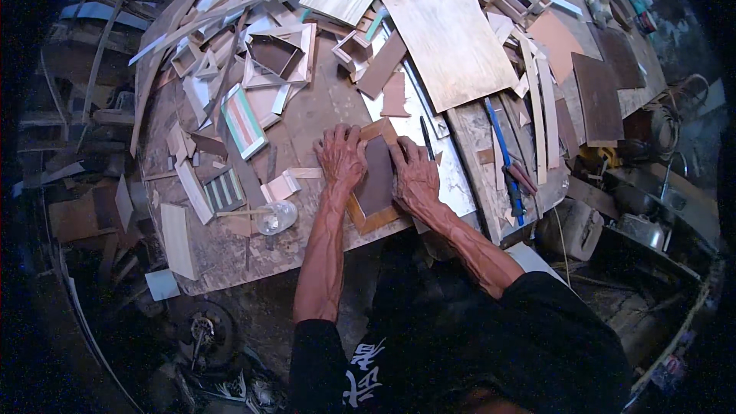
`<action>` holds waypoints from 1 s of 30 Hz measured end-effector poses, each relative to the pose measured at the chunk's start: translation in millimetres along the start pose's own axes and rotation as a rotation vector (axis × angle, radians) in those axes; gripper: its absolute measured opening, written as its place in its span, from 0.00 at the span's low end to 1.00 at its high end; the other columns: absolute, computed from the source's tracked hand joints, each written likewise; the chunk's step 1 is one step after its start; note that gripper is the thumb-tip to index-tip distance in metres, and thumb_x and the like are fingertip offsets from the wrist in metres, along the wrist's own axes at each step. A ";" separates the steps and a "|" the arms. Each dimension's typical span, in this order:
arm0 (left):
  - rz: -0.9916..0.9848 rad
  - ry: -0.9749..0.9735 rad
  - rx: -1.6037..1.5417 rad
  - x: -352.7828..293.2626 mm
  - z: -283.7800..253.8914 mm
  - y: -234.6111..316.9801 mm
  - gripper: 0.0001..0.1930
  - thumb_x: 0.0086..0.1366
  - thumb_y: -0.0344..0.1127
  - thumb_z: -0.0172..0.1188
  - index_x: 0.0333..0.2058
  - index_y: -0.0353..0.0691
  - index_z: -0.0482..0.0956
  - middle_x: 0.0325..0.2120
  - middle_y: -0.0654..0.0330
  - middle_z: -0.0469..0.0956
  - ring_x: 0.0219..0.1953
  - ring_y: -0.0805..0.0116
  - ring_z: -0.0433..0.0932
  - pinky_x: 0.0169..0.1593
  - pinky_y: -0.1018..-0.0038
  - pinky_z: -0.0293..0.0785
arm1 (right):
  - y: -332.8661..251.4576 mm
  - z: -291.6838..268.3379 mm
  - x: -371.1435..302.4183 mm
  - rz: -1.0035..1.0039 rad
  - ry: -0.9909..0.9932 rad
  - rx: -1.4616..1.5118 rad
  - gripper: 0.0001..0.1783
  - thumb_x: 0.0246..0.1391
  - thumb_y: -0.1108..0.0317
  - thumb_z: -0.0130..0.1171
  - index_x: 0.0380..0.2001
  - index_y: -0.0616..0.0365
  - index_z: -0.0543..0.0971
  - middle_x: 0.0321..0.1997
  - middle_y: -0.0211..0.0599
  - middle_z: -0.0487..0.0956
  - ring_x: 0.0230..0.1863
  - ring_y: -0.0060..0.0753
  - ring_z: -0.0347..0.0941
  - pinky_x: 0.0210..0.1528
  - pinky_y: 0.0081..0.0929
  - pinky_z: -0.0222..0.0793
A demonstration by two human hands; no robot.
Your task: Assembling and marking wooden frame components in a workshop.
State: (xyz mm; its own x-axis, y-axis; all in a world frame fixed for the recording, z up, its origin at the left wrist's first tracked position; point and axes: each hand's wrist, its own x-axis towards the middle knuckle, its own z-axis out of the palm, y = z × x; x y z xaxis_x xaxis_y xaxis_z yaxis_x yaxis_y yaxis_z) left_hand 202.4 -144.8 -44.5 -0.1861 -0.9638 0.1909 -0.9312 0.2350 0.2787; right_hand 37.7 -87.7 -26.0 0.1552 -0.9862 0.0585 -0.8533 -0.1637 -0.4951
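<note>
A small rectangular wooden frame (386, 220) with an orange-brown border and a dark brown panel inside lies near the front edge of the workbench. My left hand (341, 157) grips its left side, fingers bent over the border. On the opposite side my right hand (416, 178) holds the frame, with its fingers curled at the upper right. Parts of both side borders are hidden under my hands. A thin black pen-like stick (426, 136) lies just beyond my right hand, on a white sheet (454, 176).
A clear jar (277, 218) with a stick across it stands left of my left forearm. Wood offcuts and small frames (280, 57) crowd the workbench (307, 239). A large pale board (452, 42) lies beyond my hands; a blue bar clamp (502, 149) lies to the right.
</note>
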 end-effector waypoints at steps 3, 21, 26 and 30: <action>-0.022 -0.019 -0.007 -1.2 -0.6 2.1 0.17 0.55 0.40 0.61 0.44 0.45 0.76 0.42 0.59 0.71 0.48 0.58 0.68 0.51 0.54 0.58 | 0.0 4.7 0.9 -0.007 0.016 -0.043 0.34 0.37 0.71 0.59 0.53 0.57 0.66 0.56 0.38 0.64 0.50 0.47 0.64 0.40 0.42 0.67; -0.325 0.005 0.074 -21.0 12.9 55.1 0.24 0.58 0.37 0.50 0.52 0.34 0.67 0.52 0.53 0.63 0.62 0.53 0.55 0.59 0.31 0.40 | -0.1 -6.4 1.4 -0.038 -0.098 -0.001 0.31 0.43 0.75 0.54 0.56 0.57 0.67 0.59 0.46 0.62 0.54 0.54 0.62 0.53 0.41 0.66; -0.331 0.000 0.014 -24.9 17.4 52.1 0.24 0.58 0.37 0.51 0.53 0.34 0.66 0.55 0.53 0.61 0.64 0.53 0.52 0.59 0.30 0.39 | 0.4 -10.8 2.9 -0.039 -0.119 0.043 0.31 0.43 0.76 0.54 0.56 0.58 0.67 0.59 0.47 0.63 0.55 0.54 0.63 0.54 0.41 0.65; -0.342 -0.023 0.012 -24.8 20.5 52.1 0.25 0.58 0.35 0.52 0.55 0.35 0.64 0.56 0.53 0.60 0.65 0.52 0.50 0.59 0.32 0.40 | 9.4 -5.5 1.8 -0.091 -0.065 0.048 0.31 0.42 0.74 0.55 0.55 0.54 0.68 0.57 0.42 0.64 0.50 0.52 0.64 0.50 0.44 0.67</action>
State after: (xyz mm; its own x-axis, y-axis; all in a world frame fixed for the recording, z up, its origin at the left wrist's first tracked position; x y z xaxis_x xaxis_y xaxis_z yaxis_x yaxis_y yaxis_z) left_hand 152.1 -111.2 -54.0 0.1303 -0.9892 0.0670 -0.9446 -0.1033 0.3115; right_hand 27.2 -91.2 -25.8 0.2639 -0.9633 0.0497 -0.8096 -0.2492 -0.5315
